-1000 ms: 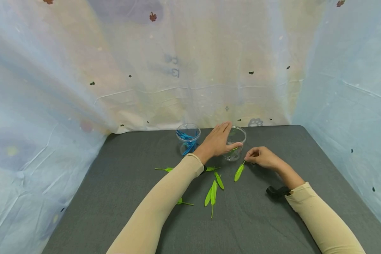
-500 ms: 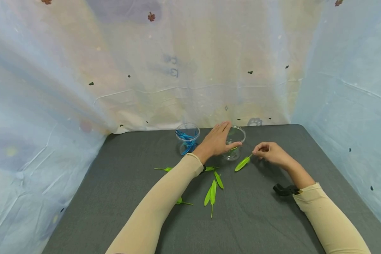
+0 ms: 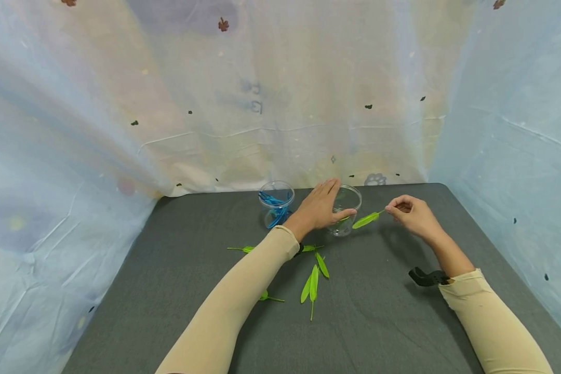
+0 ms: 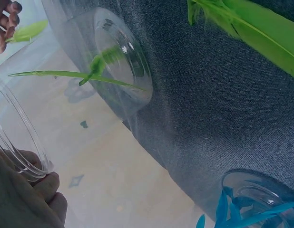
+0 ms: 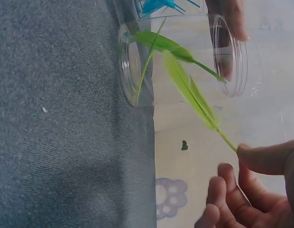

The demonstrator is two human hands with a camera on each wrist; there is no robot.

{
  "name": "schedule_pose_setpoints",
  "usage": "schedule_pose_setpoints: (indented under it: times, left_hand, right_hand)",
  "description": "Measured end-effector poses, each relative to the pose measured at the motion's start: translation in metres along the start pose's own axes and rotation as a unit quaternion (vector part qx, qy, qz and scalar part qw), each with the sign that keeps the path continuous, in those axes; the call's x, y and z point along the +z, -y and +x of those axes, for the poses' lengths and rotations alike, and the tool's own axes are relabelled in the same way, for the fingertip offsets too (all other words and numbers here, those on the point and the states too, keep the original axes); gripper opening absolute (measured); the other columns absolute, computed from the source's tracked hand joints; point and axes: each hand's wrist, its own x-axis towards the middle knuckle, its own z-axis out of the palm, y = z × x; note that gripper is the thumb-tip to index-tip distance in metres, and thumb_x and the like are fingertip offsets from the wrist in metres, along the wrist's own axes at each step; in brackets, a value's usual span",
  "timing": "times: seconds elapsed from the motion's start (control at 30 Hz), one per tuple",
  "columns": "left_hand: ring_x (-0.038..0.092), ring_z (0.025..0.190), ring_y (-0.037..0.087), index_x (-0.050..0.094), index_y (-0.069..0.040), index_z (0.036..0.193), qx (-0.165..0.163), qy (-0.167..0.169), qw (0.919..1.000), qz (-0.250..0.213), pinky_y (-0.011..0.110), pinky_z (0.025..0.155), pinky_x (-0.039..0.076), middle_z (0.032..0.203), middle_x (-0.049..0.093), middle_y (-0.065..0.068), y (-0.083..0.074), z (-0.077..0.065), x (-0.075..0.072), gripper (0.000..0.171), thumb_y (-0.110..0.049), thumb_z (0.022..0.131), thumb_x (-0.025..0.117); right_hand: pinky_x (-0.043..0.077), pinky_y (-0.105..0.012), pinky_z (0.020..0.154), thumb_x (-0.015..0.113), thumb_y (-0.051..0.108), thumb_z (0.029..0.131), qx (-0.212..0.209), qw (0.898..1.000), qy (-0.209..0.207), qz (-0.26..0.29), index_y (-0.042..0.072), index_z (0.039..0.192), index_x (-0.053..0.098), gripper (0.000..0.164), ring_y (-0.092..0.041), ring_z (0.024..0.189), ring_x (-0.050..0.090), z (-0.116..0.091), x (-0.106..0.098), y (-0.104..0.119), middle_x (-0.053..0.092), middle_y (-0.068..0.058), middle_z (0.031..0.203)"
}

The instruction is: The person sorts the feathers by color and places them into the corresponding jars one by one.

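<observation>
Head view: just right of the middle, the right hand (image 3: 413,215) pinches the thin stem of a bright green, narrow feather (image 3: 365,220) between thumb and fingertips, its tip pointing left. Beside that tip stands a clear, round, see-through cup (image 3: 348,223), upright, steadied by the left hand (image 3: 318,206), whose fingers and thumb clasp it from the left. Judging by this, the step in hand is bringing the feather to the cup. The next move seems to call for raising the tip above the rim, then releasing the stem over the mouth. Left of the hand, a second clear cup (image 3: 267,215) holds bright blue feathers (image 3: 279,213). Several loose green feathers (image 3: 314,283) lie at lower centre on the dark grey cloth-covered table (image 3: 378,311); the beige left sleeve (image 3: 234,296) hides parts of some. A pale patterned curtain (image 3: 280,104) fills the upper frame.

Left wrist view: at lower left, fingers curl at the cup's rim. At least two green feathers (image 4: 97,65) are inside; the pinched one shows at upper left, outside the cup.

Right wrist view: the pinch on the stem is plain at lower right, the other fingers loosely bent. The tip overlaps the cup's wall below the rim, so that wall stands in the way. One inside stem reaches close to the rim and could snag an incoming feather.
</observation>
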Motion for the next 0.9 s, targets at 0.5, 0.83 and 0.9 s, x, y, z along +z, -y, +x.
schedule_pose_setpoints:
  times: [0.5, 0.83, 0.9]
  left_hand:
    - [0.008, 0.167, 0.02, 0.005, -0.012, 0.174, 0.01, 0.002, 0.9999, 0.006, 0.036, 0.135, 0.004, 0.181, 0.008, 0.005, 0.002, 0.0, 0.0, 0.105, -0.08, 0.103, 0.043]
    - [0.007, 0.167, 0.019, 0.005, -0.013, 0.174, 0.009, 0.002, 1.0, -0.001, 0.036, 0.135, 0.003, 0.181, 0.008, 0.005, 0.002, -0.001, 0.0, 0.104, -0.079, 0.103, 0.044]
    - [0.008, 0.167, 0.019, 0.005, -0.013, 0.174, 0.009, 0.002, 0.9999, -0.004, 0.035, 0.135, 0.002, 0.181, 0.008, 0.005, 0.002, -0.001, 0.0, 0.104, -0.078, 0.103, 0.044]
  right_hand:
    - [0.049, -0.026, 0.069, 0.064, 0.032, 0.111, -0.047, 0.99, -0.127, -0.026, 0.0, 0.116, 0.068, 0.032, -0.005, 0.083, 0.058, -0.001, -0.009, 0.012, 0.069, -0.018, 0.106]
    - [0.045, -0.019, 0.078, 0.066, 0.026, 0.109, -0.074, 0.97, -0.233, 0.008, -0.005, 0.117, 0.068, 0.032, 0.0, 0.085, 0.055, 0.0, -0.012, 0.023, 0.069, -0.017, 0.104]
    - [0.044, -0.017, 0.078, 0.067, 0.025, 0.108, -0.082, 0.964, -0.251, 0.018, -0.005, 0.117, 0.068, 0.031, 0.002, 0.085, 0.055, 0.001, -0.012, 0.026, 0.069, -0.016, 0.102]
